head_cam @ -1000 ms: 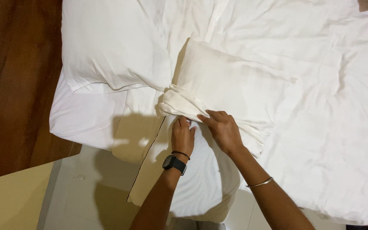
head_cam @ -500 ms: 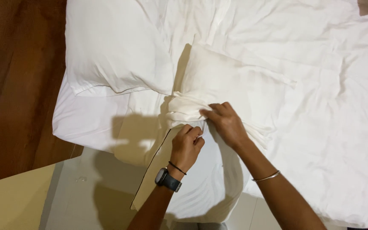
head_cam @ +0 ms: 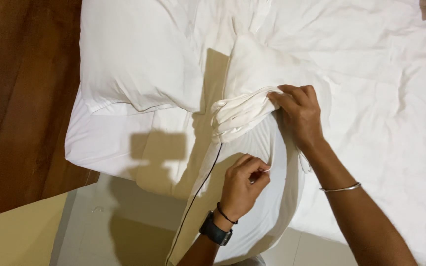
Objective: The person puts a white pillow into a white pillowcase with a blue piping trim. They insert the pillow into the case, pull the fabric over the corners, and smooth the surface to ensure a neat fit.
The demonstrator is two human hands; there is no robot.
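Note:
A white pillow (head_cam: 257,207) lies at the near edge of a bed, half inside a white pillowcase (head_cam: 237,116) whose cloth is bunched into folds across the pillow's middle. My right hand (head_cam: 297,113) grips the bunched folds at their right end. My left hand (head_cam: 242,184), with a black watch and a thin band on the wrist, pinches the pillow's white cover lower down. A thin bangle sits on my right forearm.
A second white pillow (head_cam: 134,54) lies at the upper left on the rumpled white sheet (head_cam: 380,98). A brown wooden floor (head_cam: 16,98) runs along the left. Pale floor tiles (head_cam: 124,226) and a cream surface (head_cam: 16,236) lie at the lower left.
My left hand has let go of the bunched cloth and dropped lower, now pinching the pillow's cover. My right hand keeps hold of the folds.

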